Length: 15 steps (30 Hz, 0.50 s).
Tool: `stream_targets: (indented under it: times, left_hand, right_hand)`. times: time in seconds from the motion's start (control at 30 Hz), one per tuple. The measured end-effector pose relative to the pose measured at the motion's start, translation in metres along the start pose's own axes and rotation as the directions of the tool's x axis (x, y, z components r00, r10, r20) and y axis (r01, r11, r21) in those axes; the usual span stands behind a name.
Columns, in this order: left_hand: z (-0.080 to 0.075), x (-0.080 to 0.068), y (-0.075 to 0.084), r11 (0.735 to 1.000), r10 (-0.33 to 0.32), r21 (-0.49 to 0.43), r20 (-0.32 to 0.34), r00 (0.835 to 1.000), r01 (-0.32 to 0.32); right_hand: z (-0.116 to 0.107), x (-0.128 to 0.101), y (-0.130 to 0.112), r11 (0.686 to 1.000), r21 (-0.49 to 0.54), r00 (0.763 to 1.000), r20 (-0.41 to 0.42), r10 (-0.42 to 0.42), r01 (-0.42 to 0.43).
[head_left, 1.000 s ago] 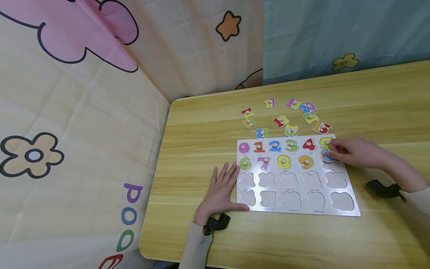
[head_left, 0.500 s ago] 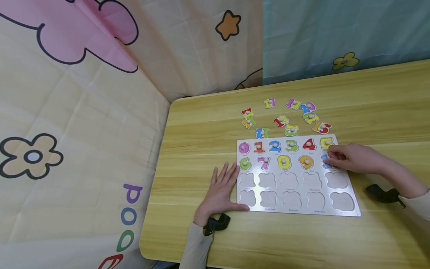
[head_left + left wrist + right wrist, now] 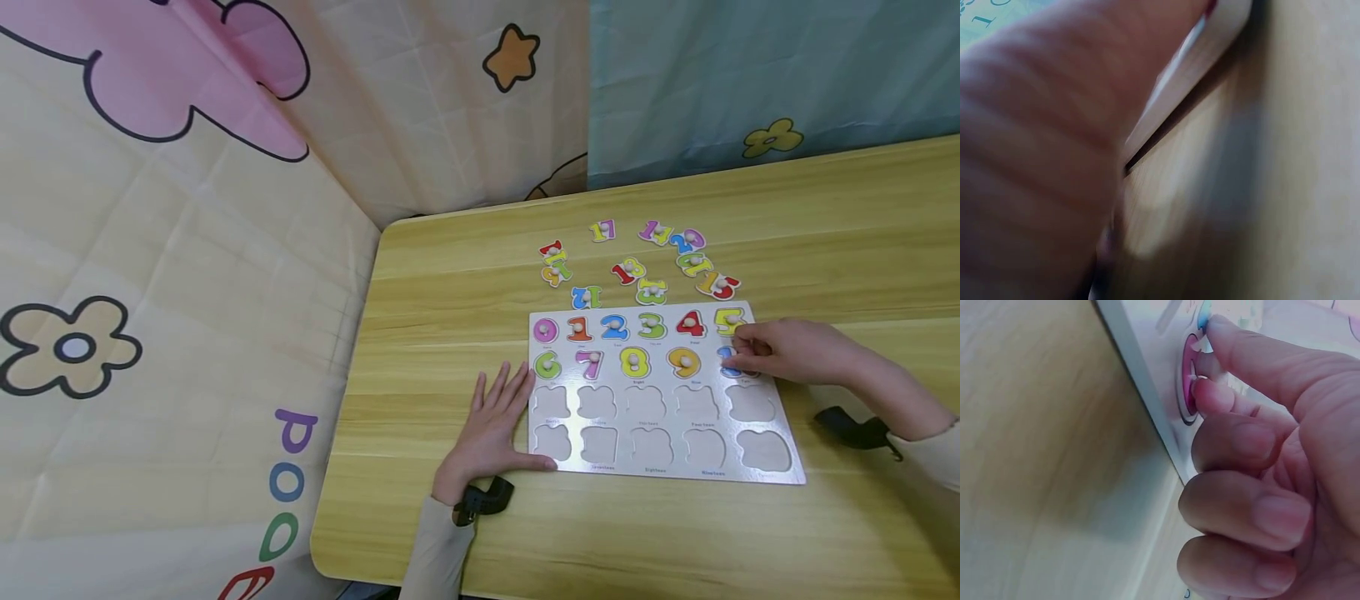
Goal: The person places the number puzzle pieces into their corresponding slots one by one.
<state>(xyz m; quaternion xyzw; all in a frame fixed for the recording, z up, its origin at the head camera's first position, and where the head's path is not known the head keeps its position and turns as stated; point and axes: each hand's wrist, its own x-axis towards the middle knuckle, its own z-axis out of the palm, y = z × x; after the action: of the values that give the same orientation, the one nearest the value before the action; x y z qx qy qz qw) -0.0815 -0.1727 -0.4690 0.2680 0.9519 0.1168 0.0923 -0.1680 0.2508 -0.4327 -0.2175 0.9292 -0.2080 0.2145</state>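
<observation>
A white number puzzle board (image 3: 782, 425) lies on the wooden table, digits 0 to 9 sitting in its top two rows. At the right end of the second row, my right hand (image 3: 795, 354) pinches the knob of the number 10 puzzle piece (image 3: 727, 360) between thumb and index finger. The right wrist view shows this piece's pink zero (image 3: 1189, 394) lying level with the board, the other fingers curled beside it. My left hand (image 3: 487, 433) rests spread at the board's left edge, thumb on its lower left corner; the left wrist view shows it close beside the board's side.
Several loose two-digit pieces lie beyond the board, among them a 17 (image 3: 602, 231), a 20 (image 3: 687, 240), a 15 (image 3: 717, 284) and a 12 (image 3: 586, 297). The board's lower two rows hold bare recesses (image 3: 647, 402). Printed curtains (image 3: 420, 100) hang behind and left of the table.
My right hand has shifted slightly down with the 10 piece, which has gone from tilted over its recess to lying in the second row. My left hand has stayed put.
</observation>
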Motion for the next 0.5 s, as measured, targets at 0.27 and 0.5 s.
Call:
stream_targets:
  times: [0.27, 0.5]
  left_hand:
    - [0.0002, 0.0001, 0.0001, 1.0, -0.005, 0.001, 0.0, 1.0, 0.005]
    - [-0.0015, 0.0006, 0.0009, 1.0, -0.011, 0.006, 0.013, 1.0, 0.011]
  right_hand:
    - [0.0006, 0.0017, -0.0012, 0.999, -0.047, 1.0, 0.022, 0.008, -0.007]
    - [-0.0016, 0.0016, -0.005, 0.997, -0.071, 0.999, 0.031, 0.03, -0.028]
